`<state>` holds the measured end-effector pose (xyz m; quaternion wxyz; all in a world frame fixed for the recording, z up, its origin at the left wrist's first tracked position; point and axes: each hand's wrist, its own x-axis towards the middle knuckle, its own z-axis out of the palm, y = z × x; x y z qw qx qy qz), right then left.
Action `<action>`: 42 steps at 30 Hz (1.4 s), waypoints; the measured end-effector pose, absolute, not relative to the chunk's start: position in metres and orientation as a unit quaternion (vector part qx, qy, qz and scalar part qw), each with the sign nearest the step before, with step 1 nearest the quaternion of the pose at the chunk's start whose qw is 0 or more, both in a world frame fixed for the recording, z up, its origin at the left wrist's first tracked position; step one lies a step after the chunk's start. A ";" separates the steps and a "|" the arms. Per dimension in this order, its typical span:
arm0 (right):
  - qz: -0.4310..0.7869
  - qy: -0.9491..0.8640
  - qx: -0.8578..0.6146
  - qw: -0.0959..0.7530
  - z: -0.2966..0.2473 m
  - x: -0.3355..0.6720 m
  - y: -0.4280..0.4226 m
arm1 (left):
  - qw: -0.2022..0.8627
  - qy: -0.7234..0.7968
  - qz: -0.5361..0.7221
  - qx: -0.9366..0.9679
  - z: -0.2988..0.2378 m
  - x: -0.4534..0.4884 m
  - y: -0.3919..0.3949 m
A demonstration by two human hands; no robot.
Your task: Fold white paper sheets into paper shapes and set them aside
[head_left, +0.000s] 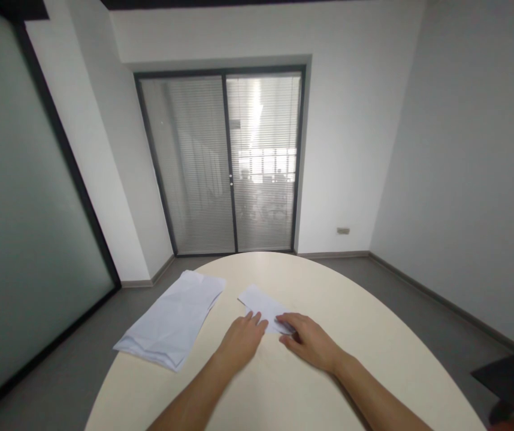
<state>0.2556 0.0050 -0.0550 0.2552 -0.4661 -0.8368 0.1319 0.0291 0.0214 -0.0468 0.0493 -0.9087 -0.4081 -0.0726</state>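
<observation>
A small folded sheet of white paper (257, 297) lies on the round cream table (315, 287), slanting from upper left to lower right. The outstretched fingers of my left hand (244, 338) rest on its near edge, pressing it down. My right hand (308, 338) is closed around the paper's right end, fingers on top and thumb at the near side; part of that end is hidden under the fingers. To the left of my left hand is a stack of larger white sheets (176, 317), creased and uneven at the edges.
The stack's near left corner reaches the table's edge. Beyond the table stands a glass double door (234, 179) with blinds, between white walls. A frosted glass panel (23, 209) is at the left. At the lower right is a dark, flat object (513, 383).
</observation>
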 end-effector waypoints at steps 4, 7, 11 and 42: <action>0.130 -0.834 -0.472 0.253 -0.055 0.255 0.006 | 0.068 -0.402 -0.069 -0.911 -0.050 0.030 0.021; 0.123 -0.835 -0.473 0.252 -0.054 0.254 0.005 | 0.079 -0.401 -0.064 -0.910 -0.054 0.032 0.024; 0.112 -0.838 -0.473 0.247 -0.052 0.253 0.005 | 0.080 -0.401 -0.061 -0.910 -0.053 0.035 0.025; 0.129 -0.763 -0.531 0.345 -0.057 0.263 0.013 | -0.014 -0.483 -0.258 -0.836 -0.069 0.020 0.043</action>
